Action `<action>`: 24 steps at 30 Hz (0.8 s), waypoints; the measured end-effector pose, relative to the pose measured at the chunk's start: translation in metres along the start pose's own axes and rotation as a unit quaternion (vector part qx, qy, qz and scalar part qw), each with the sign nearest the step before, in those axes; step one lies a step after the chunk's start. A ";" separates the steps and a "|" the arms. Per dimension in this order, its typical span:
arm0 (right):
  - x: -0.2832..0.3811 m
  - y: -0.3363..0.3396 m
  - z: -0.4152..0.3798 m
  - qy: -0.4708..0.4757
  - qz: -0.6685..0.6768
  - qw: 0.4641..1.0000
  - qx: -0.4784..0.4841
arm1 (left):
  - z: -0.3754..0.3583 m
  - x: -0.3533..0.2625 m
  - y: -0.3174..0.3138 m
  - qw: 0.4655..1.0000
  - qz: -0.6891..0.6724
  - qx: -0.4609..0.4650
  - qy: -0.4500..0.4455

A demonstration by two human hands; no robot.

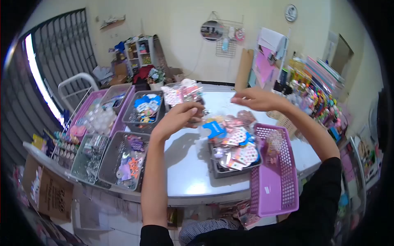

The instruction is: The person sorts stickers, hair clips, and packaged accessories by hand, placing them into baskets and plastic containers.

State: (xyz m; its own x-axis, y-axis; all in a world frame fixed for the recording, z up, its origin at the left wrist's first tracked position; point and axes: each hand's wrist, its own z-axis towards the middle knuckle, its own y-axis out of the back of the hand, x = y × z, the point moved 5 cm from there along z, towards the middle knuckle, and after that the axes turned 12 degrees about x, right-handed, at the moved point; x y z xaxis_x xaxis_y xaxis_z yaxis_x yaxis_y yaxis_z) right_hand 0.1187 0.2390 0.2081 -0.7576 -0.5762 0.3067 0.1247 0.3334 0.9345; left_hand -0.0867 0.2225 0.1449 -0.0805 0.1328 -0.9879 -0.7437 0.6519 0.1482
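Observation:
My left hand (180, 119) hovers over the white table, fingers loosely curved and apart, with nothing visible in them. Just behind it lie clear packets of pink and white decorations (182, 93) on a dark container. My right hand (258, 99) is raised over the far part of the table, its fingers stretched toward the left and no held thing showing. Below and between both hands stands a grey basket (234, 174) heaped with small packets. A blue-and-white card packet (214, 130) lies on the heap, near my left hand, beside dotted sticker packets (247, 155).
A purple basket (273, 192) with a few packets stands at the table's right front edge. On the left are grey baskets (104, 176) of small goods and a purple tray (76, 119). Colourful items (320, 104) crowd the right side. A cardboard box (55, 197) sits low left.

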 end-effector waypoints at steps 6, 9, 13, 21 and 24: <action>-0.020 -0.002 0.055 -0.027 0.028 0.991 0.125 | 0.008 0.017 0.015 0.974 0.186 -0.111 0.070; -0.027 -0.024 0.083 -0.077 0.025 0.978 0.192 | 0.012 0.023 0.010 0.939 0.293 -0.118 0.139; -0.043 -0.050 0.109 -0.137 -0.066 0.974 0.168 | 0.008 0.017 0.005 0.944 0.287 -0.105 0.124; -0.074 -0.076 0.132 -0.091 -0.053 0.978 0.183 | 0.008 0.016 -0.001 0.951 0.264 -0.087 0.137; -0.075 -0.077 0.133 -0.089 -0.009 0.984 0.156 | 0.008 0.014 0.002 0.953 0.261 -0.105 0.115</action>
State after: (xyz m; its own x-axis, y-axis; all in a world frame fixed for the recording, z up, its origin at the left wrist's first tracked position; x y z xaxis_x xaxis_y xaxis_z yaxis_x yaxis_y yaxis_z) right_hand 0.0808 0.3559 0.0885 -0.8611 -0.4539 0.2292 -0.0706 0.5530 0.8302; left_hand -0.0845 0.2318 0.1313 -0.6013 0.2144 -0.7697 -0.6773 0.3742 0.6334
